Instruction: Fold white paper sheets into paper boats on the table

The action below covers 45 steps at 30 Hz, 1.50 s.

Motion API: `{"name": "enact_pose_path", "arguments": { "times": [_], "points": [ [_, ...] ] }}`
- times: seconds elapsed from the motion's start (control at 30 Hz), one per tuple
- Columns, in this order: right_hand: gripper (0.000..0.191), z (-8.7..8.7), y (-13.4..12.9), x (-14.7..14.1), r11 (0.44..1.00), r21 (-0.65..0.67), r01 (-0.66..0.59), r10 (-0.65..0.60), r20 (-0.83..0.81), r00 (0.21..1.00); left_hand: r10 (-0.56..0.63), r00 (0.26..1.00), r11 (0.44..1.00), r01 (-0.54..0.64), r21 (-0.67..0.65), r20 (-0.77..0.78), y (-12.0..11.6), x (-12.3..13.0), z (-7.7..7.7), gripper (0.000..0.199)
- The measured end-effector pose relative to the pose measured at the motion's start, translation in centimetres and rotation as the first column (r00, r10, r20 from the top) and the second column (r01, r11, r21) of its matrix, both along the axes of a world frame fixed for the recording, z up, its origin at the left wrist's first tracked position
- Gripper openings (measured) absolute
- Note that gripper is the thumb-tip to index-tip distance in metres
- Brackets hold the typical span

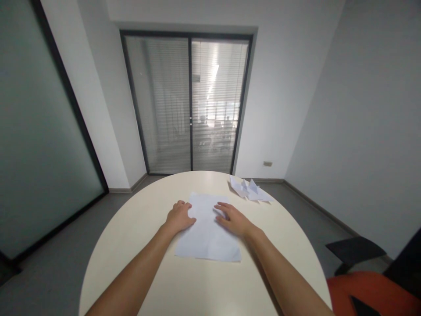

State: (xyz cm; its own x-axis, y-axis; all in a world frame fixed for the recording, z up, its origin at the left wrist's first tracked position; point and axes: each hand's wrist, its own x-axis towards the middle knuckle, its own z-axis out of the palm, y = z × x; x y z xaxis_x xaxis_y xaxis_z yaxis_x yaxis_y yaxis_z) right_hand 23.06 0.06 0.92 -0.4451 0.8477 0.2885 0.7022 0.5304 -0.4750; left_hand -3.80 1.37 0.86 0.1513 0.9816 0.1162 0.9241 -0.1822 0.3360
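Note:
A white sheet of paper [208, 241] lies flat on the round cream table [138, 228], its near edge toward me. My left hand [179, 216] rests at the sheet's left edge, thumb on the paper and fingers spread. Over the right side of the sheet is my right hand [234, 219], fingers apart and slightly bent, with nothing held in it. Whether its fingertips touch the paper I cannot tell. Beyond that hand, near the table's far right edge, sit folded white paper shapes [251, 191] with pointed peaks.
To the right of the table stands an orange-seated chair [371, 294] with a black armrest [357, 250]. Sliding glass doors with blinds [190, 105] close off the far side. A frosted glass panel [42, 131] stands at the left.

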Motion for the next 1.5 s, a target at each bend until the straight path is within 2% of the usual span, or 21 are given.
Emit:
{"name": "enact_pose_path", "arguments": {
  "times": [0.07, 0.13, 0.2, 0.33, 0.47, 0.57, 0.67, 0.77, 0.87, 0.93, 0.97, 1.03, 1.13, 1.2, 1.27, 1.37, 1.43, 1.5],
  "points": [
    [0.059, -0.4, -0.2, 0.0, 0.998, -0.019, -0.053, 0.055, 0.096, 0.994, -0.117, 0.992, 0.991, 0.12, 0.064, -0.043, -0.3, 0.2, 0.1, 0.064],
    [0.059, -0.5, -0.5, -0.1, 0.996, -0.03, -0.082, 0.086, 0.174, 0.981, -0.285, 0.957, 0.953, 0.289, 0.092, -0.054, -0.4, 0.3, -0.2, 0.068],
    [0.054, -0.2, -0.6, -0.2, 0.995, -0.024, -0.094, 0.097, 0.195, 0.976, -0.399, 0.915, 0.912, 0.403, 0.077, -0.053, -0.5, 0.5, -0.6, 0.068],
    [0.036, 0.0, -0.6, -0.7, 0.995, 0.036, -0.097, 0.09, 0.149, 0.985, -0.451, 0.89, 0.892, 0.452, 0.007, -0.07, -0.9, 1.1, -1.4, 0.065],
    [0.056, -0.6, -0.7, -1.3, 0.994, 0.035, -0.107, 0.101, 0.14, 0.985, -0.532, 0.842, 0.846, 0.533, -0.016, -0.087, -1.7, 2.1, -1.2, 0.066],
    [0.07, -1.2, -0.6, -1.4, 0.995, -0.086, -0.052, 0.07, 0.224, 0.972, -0.545, 0.832, 0.838, 0.544, -0.036, -0.106, -2.0, 2.4, -1.0, 0.068],
    [0.076, -1.4, -0.3, -0.8, 0.984, -0.172, 0.042, 0.011, 0.292, 0.956, -0.534, 0.837, 0.845, 0.532, -0.053, -0.12, -1.9, 2.2, -1.0, 0.067],
    [0.077, -1.4, 0.1, 0.4, 0.967, -0.183, 0.18, -0.109, 0.342, 0.934, -0.526, 0.842, 0.851, 0.523, -0.055, -0.123, -1.7, 2.0, -1.2, 0.065],
    [0.074, -1.3, 0.5, 1.4, 0.947, -0.132, 0.294, -0.231, 0.361, 0.904, -0.5, 0.859, 0.866, 0.496, -0.059, -0.114, -1.6, 1.9, -1.3, 0.062],
    [0.067, -1.2, 0.6, 1.7, 0.96, -0.06, 0.272, -0.24, 0.324, 0.915, -0.474, 0.874, 0.88, 0.471, -0.054, -0.108, -1.6, 1.8, -1.4, 0.061],
    [0.064, -1.1, 0.6, 1.6, 0.974, -0.026, 0.223, -0.206, 0.295, 0.933, -0.46, 0.882, 0.888, 0.457, -0.047, -0.106, -1.5, 1.8, -1.4, 0.061],
    [0.062, -0.8, 0.3, 1.0, 0.997, 0.007, 0.07, -0.07, 0.237, 0.969, -0.43, 0.898, 0.903, 0.429, -0.025, -0.099, -1.3, 1.8, -1.6, 0.06],
    [0.066, -0.7, -0.3, -0.2, 0.991, -0.046, -0.124, 0.131, 0.188, 0.973, -0.371, 0.925, 0.927, 0.374, 0.032, -0.082, -0.8, 1.7, -1.9, 0.061],
    [0.07, -0.9, -0.5, -0.7, 0.989, -0.097, -0.115, 0.132, 0.193, 0.972, -0.32, 0.944, 0.941, 0.327, 0.089, -0.08, -0.6, 1.6, -1.9, 0.058],
    [0.071, -1.2, -0.4, -0.7, 0.99, -0.129, -0.049, 0.076, 0.215, 0.974, -0.306, 0.949, 0.939, 0.313, 0.14, -0.07, -0.6, 1.6, -1.7, 0.053],
    [0.071, -1.7, 0.1, 0.1, 0.991, -0.131, 0.019, 0.011, 0.228, 0.974, -0.443, 0.896, 0.886, 0.441, 0.143, -0.025, -1.1, 1.7, -1.3, 0.053],
    [0.07, -1.7, 0.4, 0.6, 0.995, -0.097, 0.018, 0.004, 0.219, 0.976, -0.545, 0.838, 0.834, 0.543, 0.093, -0.004, -1.5, 1.8, -1.1, 0.06],
    [0.065, -1.6, 0.5, 0.9, 0.999, -0.035, -0.017, 0.024, 0.205, 0.978, -0.571, 0.821, 0.82, 0.571, 0.039, -0.007, -1.9, 1.9, -1.0, 0.062]
  ]
}}
